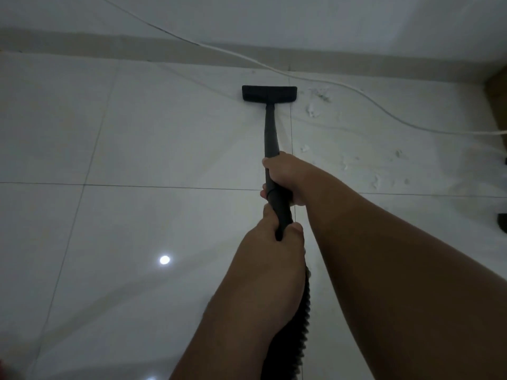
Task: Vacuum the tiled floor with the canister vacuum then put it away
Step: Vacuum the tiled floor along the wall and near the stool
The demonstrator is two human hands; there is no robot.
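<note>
A black vacuum wand (270, 130) runs away from me to a flat black floor nozzle (269, 93), which sits on the glossy white tiled floor (137, 149) near the far wall. My right hand (286, 178) grips the wand about halfway up. Just behind it, my left hand (267, 242) grips the wand's lower end where the ribbed black hose (297, 319) begins. The hose drops out of view under my left forearm. The canister itself is out of sight.
A white cable (315, 78) trails across the floor from the far wall to the right edge. Scattered white scraps and dust (345, 163) lie right of the nozzle. A brown box corner (498, 102) and dark objects (502, 222) sit at the right edge.
</note>
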